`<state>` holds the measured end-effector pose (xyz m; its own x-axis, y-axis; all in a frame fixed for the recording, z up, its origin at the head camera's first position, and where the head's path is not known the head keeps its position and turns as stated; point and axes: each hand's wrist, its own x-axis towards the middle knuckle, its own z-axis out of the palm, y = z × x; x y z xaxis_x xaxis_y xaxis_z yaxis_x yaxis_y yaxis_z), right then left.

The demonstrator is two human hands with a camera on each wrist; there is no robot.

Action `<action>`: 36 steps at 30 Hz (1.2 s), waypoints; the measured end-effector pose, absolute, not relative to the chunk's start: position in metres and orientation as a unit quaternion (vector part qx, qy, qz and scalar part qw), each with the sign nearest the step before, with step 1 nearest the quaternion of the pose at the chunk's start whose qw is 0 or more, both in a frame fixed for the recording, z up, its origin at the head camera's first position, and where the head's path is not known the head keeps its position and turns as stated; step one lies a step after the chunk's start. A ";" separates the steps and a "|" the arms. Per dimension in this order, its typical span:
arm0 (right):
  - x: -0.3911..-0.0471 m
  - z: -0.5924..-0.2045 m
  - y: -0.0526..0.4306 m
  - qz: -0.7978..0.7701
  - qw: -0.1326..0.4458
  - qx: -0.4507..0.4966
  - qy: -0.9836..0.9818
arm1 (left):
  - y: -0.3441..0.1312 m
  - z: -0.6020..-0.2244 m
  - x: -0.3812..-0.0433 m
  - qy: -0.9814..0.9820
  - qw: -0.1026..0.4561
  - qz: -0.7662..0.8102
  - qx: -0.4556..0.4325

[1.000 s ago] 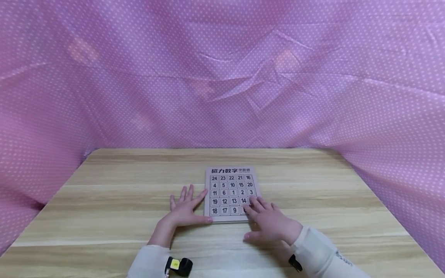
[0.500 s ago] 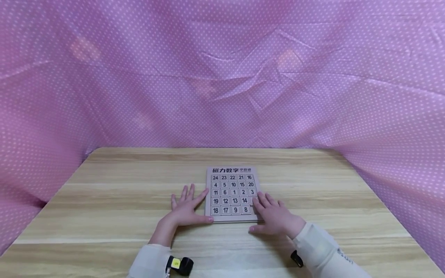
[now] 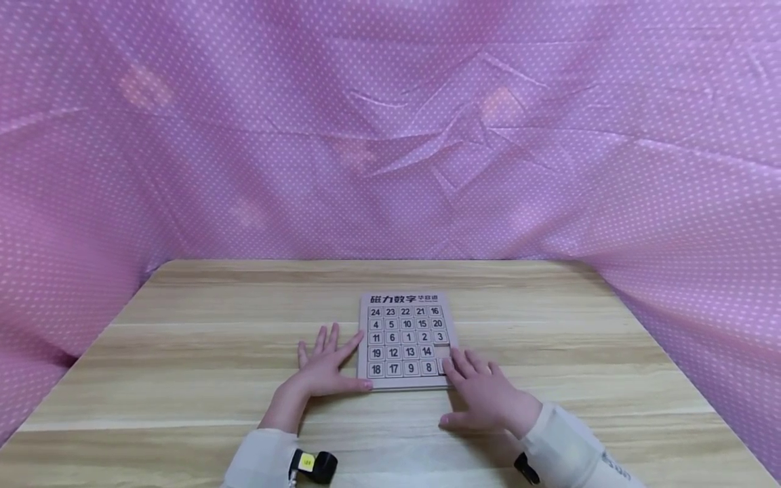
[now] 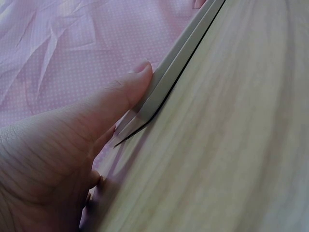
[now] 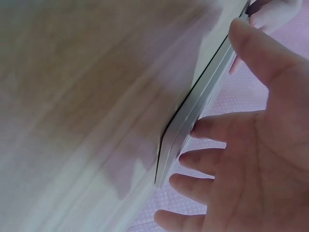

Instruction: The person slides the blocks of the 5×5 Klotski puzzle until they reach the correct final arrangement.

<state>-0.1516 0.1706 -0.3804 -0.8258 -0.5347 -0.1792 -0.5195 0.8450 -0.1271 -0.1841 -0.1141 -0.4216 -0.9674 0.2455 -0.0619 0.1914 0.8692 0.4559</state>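
Note:
A number sliding puzzle (image 3: 401,383) lies flat on the wooden table, its numbered tiles in a grid under a printed heading. My left hand (image 3: 323,373) is spread at its left side, index fingertip at the left edge and thumb at the near left corner. In the left wrist view the left thumb (image 4: 125,89) presses the frame's side. With fingers extended, my right hand (image 3: 488,393) reaches over the right edge. Its index fingertip touches the bottom right tile (image 3: 442,367), whose number is hidden. Just above that tile, below the 3, is a gap in the grid.
The light wooden table (image 3: 213,352) extends around the puzzle on all sides. Behind it and along both sides hangs a pink dotted cloth (image 3: 390,135). A black wrist camera (image 3: 323,468) sits by the left sleeve.
My right index finger has slid the right column's tile down into the bottom right corner, so the gap is now one row higher. My left hand has stayed in place.

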 end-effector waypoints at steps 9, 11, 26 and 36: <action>-0.149 -0.381 0.168 -0.035 0.099 -0.287 0.952 | -0.118 -0.420 -0.185 0.965 0.052 0.228 0.119; -0.150 -0.378 0.167 -0.037 0.104 -0.286 0.952 | -0.118 -0.419 -0.185 0.966 0.055 0.223 0.117; -0.164 -0.373 0.118 -0.030 0.098 -0.317 0.943 | -0.120 -0.419 -0.188 0.965 0.052 0.227 0.124; -0.170 -0.377 0.084 -0.001 0.097 -0.325 0.941 | -0.120 -0.420 -0.187 0.964 0.055 0.230 0.123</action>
<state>-0.1703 0.0840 -0.3766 -0.7701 -0.6113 -0.1825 -0.6107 0.7891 -0.0658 -0.1870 -0.1196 -0.4204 -0.9638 0.2621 -0.0493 0.2116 0.8642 0.4565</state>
